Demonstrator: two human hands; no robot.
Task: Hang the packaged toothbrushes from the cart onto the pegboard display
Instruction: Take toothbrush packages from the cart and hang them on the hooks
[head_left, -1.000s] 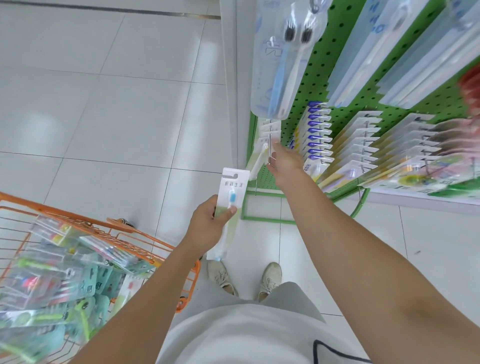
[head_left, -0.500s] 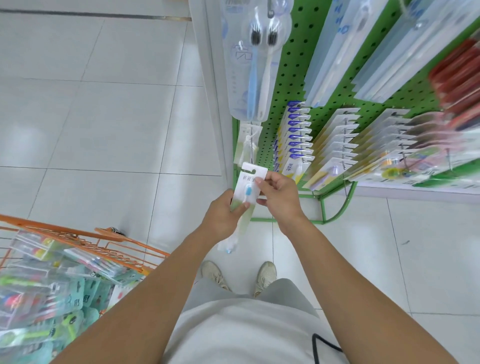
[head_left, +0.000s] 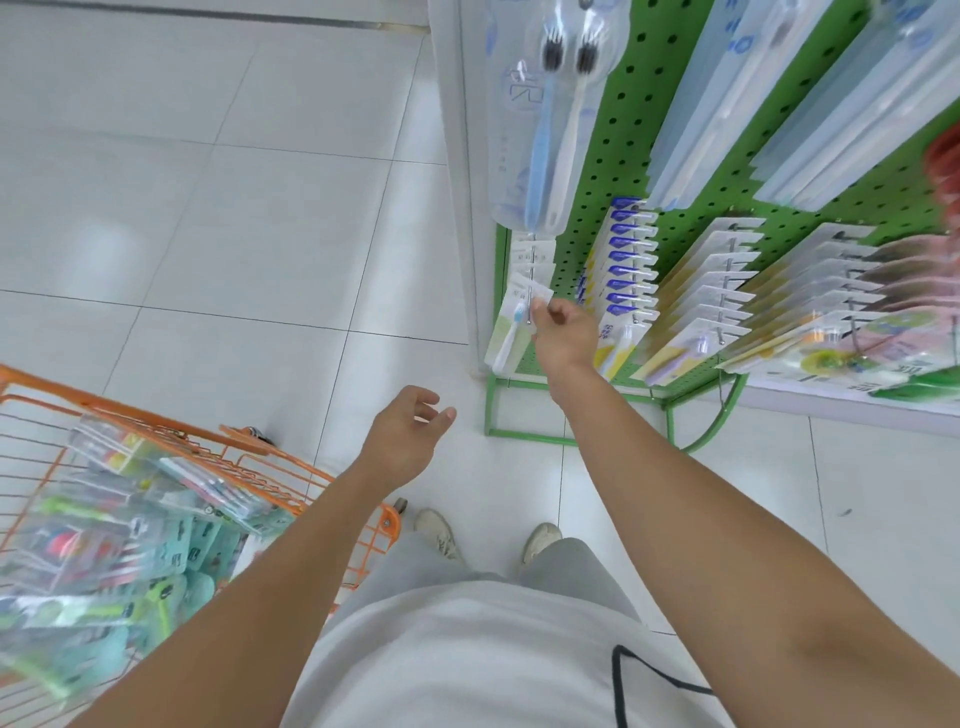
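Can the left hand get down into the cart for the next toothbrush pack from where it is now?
Probably yes. The left hand holds nothing and hovers just past the orange cart, whose top is open, with the packs heaped inside.

Floor (head_left: 208, 223): large pale tiles, glossy, soft reflections, thin dark grout lines. Pegboard (head_left: 675, 228): painted green sheet, matt, regular round holes; frame below of green painted tube. Hooks (head_left: 531, 291): thin bare metal wire, shiny. Toothbrush pack (head_left: 511, 332) at the right hand (head_left: 563, 338): white card backing, matt, under clear plastic blister. Large pack (head_left: 545, 104) above: clear glossy plastic, brushes with smooth plastic handles and dark bristles. Neighbouring packs (head_left: 706, 291): white card, matt. Cart (head_left: 249, 457): orange coated wire, smooth. Packs in cart (head_left: 104, 525): shiny clear plastic over coloured card. Shirt (head_left: 467, 665): light cloth, matt. Shoes (head_left: 436, 532): pale, material unclear.
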